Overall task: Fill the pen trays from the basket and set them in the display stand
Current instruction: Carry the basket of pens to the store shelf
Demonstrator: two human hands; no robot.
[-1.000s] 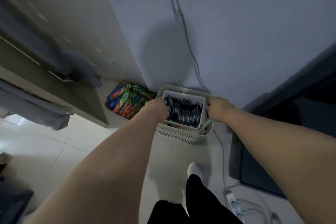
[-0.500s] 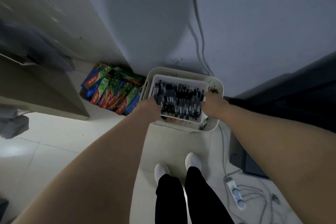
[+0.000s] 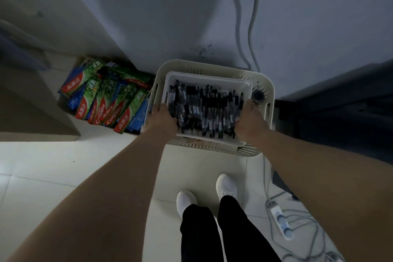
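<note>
One pen tray (image 3: 212,80), loaded with a dense layer of dark pens (image 3: 204,110), is held over the slotted basket (image 3: 212,68), its near edge overlapping the basket's near rim; one second ago it sat lower, inside the basket, so the lift-out is under way.

The left hand (image 3: 162,120) grips the tray's left edge; the right hand (image 3: 251,122) grips the right edge; both are closed on the tray.

Judgement: this tray is filled; the step in hand is carriage to the display stand, which is not in view.

Clearances:
- The wall (image 3: 170,17) stands directly behind the basket, with two cables (image 3: 253,17) running down it.
- Toothpaste boxes (image 3: 106,104) lie just beside the basket on the left, with a cabinet (image 3: 32,102) beyond them.
- Dark furniture (image 3: 340,102) closes the right side.
- A power strip (image 3: 280,221) and loose leads lie on the floor near the right shoe (image 3: 226,185).

Open room lies toward the person and leftward over the tile floor (image 3: 63,166); withdraw upward and back, tray level, since the pens lie loose.
</note>
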